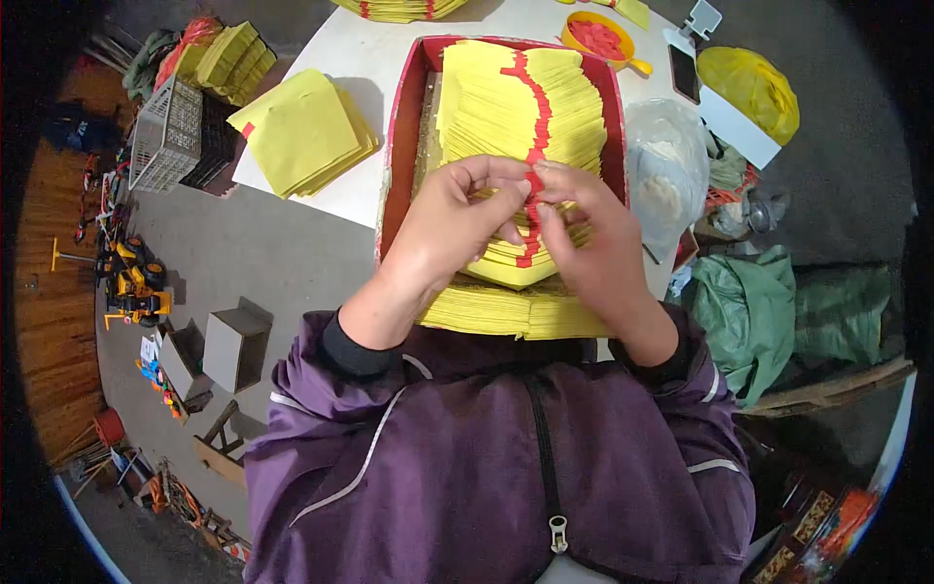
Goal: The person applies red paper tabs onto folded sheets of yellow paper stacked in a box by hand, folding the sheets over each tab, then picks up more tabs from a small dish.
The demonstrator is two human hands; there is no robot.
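Both hands meet over a red-rimmed box (393,146) filled with fanned yellow paper sheets (486,107). A jagged line of small red paper strips (542,107) runs down the sheets. My left hand (452,209) is closed, with thumb and forefinger together at the red line. Opposite it, my right hand (593,229) is curled, its fingertips close to the left ones. Whatever lies between the fingertips of either hand is too small to make out. Below the hands, a thick yellow paper stack (486,310) lies at the box's near edge.
Left of the box, a yellow paper pile (306,136) rests on the white table (345,54). At the back right are an orange bowl of red pieces (623,56) and a phone (683,74). A clear plastic bag (666,165) lies right of the box.
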